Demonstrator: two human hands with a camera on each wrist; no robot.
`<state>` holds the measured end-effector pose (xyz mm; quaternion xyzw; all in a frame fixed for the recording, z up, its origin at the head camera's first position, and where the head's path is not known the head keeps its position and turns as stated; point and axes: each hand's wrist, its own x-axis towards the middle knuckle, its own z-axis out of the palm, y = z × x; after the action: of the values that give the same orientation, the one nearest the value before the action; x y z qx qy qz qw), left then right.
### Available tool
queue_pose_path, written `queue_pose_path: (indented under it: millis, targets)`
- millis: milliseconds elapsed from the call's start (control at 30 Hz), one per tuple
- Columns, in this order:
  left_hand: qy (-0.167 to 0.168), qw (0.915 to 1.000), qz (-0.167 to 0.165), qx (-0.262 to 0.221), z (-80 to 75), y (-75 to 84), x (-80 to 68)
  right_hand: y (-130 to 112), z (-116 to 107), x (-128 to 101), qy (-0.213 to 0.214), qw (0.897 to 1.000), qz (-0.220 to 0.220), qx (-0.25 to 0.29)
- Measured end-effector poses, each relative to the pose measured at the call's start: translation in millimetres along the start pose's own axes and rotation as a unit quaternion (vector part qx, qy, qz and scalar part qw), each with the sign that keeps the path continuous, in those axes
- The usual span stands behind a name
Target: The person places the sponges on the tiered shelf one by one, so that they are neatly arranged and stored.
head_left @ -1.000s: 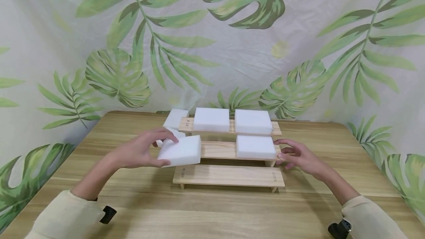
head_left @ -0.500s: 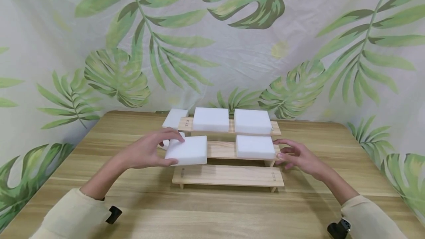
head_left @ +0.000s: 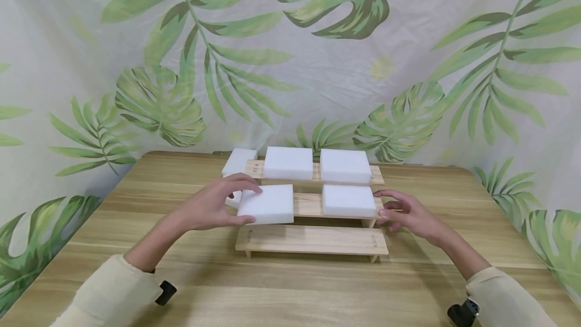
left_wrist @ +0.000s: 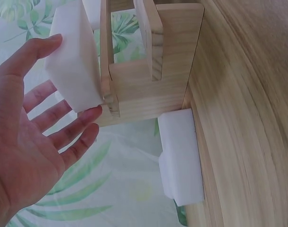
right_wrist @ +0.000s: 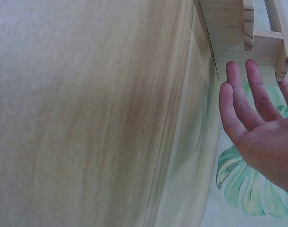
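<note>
A white foam block (head_left: 269, 206) is held in my left hand (head_left: 211, 207), thumb at its front and fingers at its back edge. It overlaps the left end of the middle step of a three-step wooden stand (head_left: 313, 239) in the head view. From the left wrist, the block's edge lies right at the plank's end. My right hand (head_left: 415, 218) holds the right end of the middle step between thumb and index finger; its other fingers extend below. A second foam block (head_left: 349, 201) sits on that step's right side. Two more, a left one (head_left: 288, 163) and a right one (head_left: 346, 165), rest on the top step.
Behind the stand's left side, a foam block (head_left: 238, 162) lies on the wooden table (head_left: 317, 291); another white piece shows partly behind my left fingers. The bottom step bears no block. A leaf-print cloth (head_left: 327, 79) hangs behind the table.
My left hand has moved right with its foam block, bringing it from beside the stand over the left part of the middle step. The right hand stays at the stand's end.
</note>
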<state>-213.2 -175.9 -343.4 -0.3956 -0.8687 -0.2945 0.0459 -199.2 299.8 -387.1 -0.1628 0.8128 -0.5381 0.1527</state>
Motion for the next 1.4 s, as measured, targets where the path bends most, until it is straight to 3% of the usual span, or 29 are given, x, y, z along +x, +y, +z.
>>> queue_pose_path:
  millis: [800,1400]
  targets:
    - [-0.004,0.9997,0.025,0.004,20.7,13.4,22.3,0,0,0,-0.003,1.000,-0.004,-0.003]
    - [0.008,0.9988,-0.007,0.048,23.8,22.2,20.7,-2,1,-1,-0.003,1.000,-0.005,-0.003]
